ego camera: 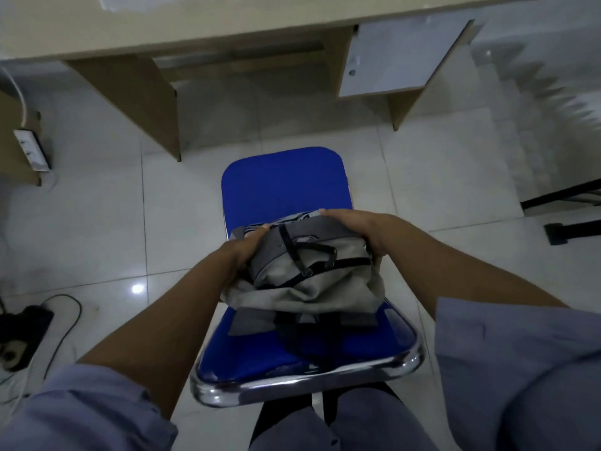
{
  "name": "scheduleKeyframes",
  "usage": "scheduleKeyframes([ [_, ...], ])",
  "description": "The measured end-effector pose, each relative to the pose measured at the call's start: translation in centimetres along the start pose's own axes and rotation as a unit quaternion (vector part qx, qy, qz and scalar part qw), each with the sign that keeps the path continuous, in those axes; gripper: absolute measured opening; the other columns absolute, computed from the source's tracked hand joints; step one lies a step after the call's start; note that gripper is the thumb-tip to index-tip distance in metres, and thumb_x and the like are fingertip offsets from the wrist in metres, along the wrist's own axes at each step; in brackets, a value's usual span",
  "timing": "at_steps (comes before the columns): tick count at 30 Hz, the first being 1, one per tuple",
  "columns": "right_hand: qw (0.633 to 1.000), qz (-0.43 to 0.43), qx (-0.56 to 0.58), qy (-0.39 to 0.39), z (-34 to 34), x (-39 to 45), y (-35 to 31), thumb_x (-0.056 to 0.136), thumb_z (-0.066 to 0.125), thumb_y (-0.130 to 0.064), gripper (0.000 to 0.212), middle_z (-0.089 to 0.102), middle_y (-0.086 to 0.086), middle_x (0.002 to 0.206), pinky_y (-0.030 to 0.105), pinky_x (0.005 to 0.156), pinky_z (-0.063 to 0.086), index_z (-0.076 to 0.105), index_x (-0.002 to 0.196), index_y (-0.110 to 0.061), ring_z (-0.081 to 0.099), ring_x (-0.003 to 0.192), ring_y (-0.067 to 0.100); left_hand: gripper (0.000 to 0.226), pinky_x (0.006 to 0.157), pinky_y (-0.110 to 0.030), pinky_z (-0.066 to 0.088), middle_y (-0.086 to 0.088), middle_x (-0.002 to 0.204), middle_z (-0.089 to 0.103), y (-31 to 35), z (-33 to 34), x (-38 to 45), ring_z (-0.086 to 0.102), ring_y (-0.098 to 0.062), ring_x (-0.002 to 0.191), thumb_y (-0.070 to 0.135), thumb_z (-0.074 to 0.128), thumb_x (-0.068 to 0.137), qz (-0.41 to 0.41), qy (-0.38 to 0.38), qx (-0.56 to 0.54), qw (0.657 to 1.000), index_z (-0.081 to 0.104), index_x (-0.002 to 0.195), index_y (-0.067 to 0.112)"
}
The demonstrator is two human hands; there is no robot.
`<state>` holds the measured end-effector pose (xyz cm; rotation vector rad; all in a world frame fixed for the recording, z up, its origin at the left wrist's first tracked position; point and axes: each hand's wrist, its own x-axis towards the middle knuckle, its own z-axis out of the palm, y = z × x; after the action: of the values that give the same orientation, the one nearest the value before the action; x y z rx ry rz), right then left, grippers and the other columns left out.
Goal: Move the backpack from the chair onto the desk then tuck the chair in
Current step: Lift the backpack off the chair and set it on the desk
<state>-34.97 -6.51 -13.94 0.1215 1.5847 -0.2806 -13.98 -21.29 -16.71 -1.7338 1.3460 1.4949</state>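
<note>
A grey backpack (312,275) with black zips and straps is above the blue chair (283,187), which has a chrome-framed backrest nearest me. My left hand (244,252) grips the backpack's left side and my right hand (361,226) clasps its top right. Black straps hang down from the bag over the backrest pad. The chair stands pulled out from the beige desk (162,24), whose top runs across the top of the view. Whether the bag still touches the seat cannot be told.
A grey drawer unit (396,56) hangs under the desk on the right, and a desk leg panel (143,102) stands left of the knee space. A power strip (32,151) and cables (61,323) lie at the left. Black metal legs (566,203) are at the right.
</note>
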Motion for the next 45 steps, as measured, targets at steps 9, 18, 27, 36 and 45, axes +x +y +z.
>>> scheduleKeyframes([
  [9,0.961,-0.110,-0.221,0.128,4.2,3.2,1.1,0.103,0.046,-0.051,0.069,0.036,0.018,0.160,0.040,0.114,0.037,0.033,0.155,-0.006,0.041,0.142,0.036,0.046,0.084,-0.041,0.049,-0.018,0.108,0.065,-1.7,2.5,0.4,0.063,-0.039,0.105,0.044,0.059,0.095,0.122,0.198,0.229,0.945,0.065,0.111,0.002],
  [18,0.865,-0.298,-0.169,0.368,6.1,0.4,2.5,0.106,0.041,-0.036,0.040,0.061,0.025,0.116,0.035,0.079,0.044,0.063,0.115,-0.003,0.062,0.096,0.039,0.033,0.064,-0.038,0.042,-0.021,0.085,0.068,-0.6,2.0,-3.5,0.060,-0.038,0.076,0.023,0.051,0.102,0.331,0.288,0.300,0.847,0.073,0.093,0.001],
  [27,0.727,-0.451,-0.086,0.510,3.7,-13.3,0.5,0.108,0.039,-0.032,0.035,0.065,0.029,0.107,0.041,0.072,0.043,0.057,0.120,-0.005,0.062,0.095,0.046,0.032,0.065,-0.046,0.051,-0.023,0.090,0.073,8.3,-2.4,-14.2,0.066,-0.045,0.082,0.031,0.046,0.103,0.531,0.401,0.261,0.699,0.072,0.108,0.012],
  [36,0.607,-0.541,-0.076,0.577,-5.3,-27.6,-1.7,0.110,0.037,-0.031,0.042,0.064,0.031,0.107,0.039,0.066,0.036,0.046,0.137,-0.001,0.062,0.094,0.047,0.030,0.063,-0.044,0.048,-0.024,0.086,0.073,19.3,-1.8,-27.8,0.065,-0.044,0.075,0.024,0.050,0.102,0.629,0.477,0.191,0.583,0.074,0.111,0.010],
  [45,0.562,-0.577,-0.085,0.586,-18.5,-34.2,-1.8,0.108,0.039,-0.034,0.037,0.062,0.031,0.107,0.047,0.074,0.048,0.058,0.123,-0.007,0.062,0.094,0.049,0.031,0.064,-0.043,0.049,-0.026,0.087,0.073,28.4,6.1,-34.0,0.065,-0.046,0.078,0.028,0.049,0.102,0.622,0.527,0.124,0.565,0.076,0.108,0.012],
])
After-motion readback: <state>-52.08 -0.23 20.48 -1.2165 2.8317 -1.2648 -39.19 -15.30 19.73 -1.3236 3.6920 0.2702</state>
